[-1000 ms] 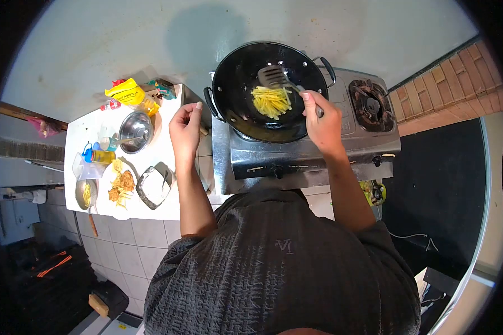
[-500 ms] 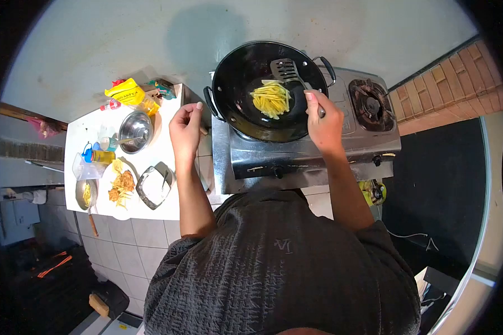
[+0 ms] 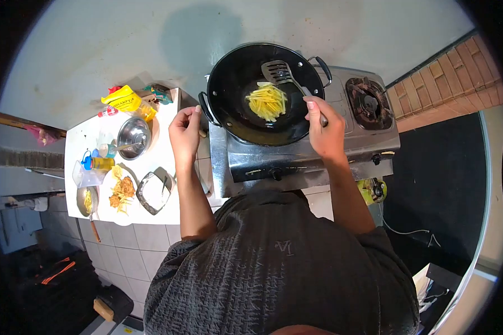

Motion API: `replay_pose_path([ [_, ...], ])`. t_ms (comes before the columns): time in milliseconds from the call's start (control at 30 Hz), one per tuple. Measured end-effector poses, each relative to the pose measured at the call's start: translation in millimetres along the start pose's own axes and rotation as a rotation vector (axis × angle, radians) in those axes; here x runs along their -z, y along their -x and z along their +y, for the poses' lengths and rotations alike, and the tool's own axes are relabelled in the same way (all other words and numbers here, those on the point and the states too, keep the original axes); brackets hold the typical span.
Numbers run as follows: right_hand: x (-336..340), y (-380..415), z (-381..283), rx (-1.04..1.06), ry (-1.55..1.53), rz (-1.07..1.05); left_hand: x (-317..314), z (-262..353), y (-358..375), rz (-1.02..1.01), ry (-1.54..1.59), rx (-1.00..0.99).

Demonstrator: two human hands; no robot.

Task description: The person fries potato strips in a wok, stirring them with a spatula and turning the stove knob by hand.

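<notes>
Pale strips [image 3: 266,102] sit in the wok [image 3: 232,78], upper centre, seemingly unbrowned. Right hand [image 3: 326,133] grips the spatula [image 3: 276,72]; left hand [image 3: 184,134] curls by the wok's rim, whether pinching anything I cannot tell.

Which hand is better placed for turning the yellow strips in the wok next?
Right, I think: the right hand already holds the spatula over the wok, near the strips. The left hand holds no tool.

Yellow bag [image 3: 120,100], far left: dark lettering, partly blurred, apparently including "NYAKITA". Dark shirt [image 3: 279,273], near centre: a small monogram, possibly "IA" or "JA".
</notes>
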State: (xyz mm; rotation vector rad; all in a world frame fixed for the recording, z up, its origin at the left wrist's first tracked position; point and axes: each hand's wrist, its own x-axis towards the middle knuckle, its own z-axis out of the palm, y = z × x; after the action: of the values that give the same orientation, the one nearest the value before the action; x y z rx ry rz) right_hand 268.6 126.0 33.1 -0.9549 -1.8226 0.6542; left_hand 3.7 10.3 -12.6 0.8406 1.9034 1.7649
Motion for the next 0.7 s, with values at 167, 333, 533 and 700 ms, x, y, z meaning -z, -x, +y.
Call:
replay_pose_path([
  [167,13.5,8.4,-9.8,-0.148,-0.042,-0.07,-0.7,-5.3,-4.5,0.017,0.029,-0.007],
  [333,18.6,17.3,-12.0,-0.168,-0.103,-0.104,0.2,-2.3,-1.8,0.017,-0.021,0.059],
  [533,25.6,19.5,-15.1,-0.179,-0.112,-0.181,0.2,-11.4,-5.8,0.012,0.009,0.011],
  [700,12.9,22.3,-13.0,-0.096,-0.042,-0.116,0.4,-9.2,-3.5,0.012,0.015,0.02],
])
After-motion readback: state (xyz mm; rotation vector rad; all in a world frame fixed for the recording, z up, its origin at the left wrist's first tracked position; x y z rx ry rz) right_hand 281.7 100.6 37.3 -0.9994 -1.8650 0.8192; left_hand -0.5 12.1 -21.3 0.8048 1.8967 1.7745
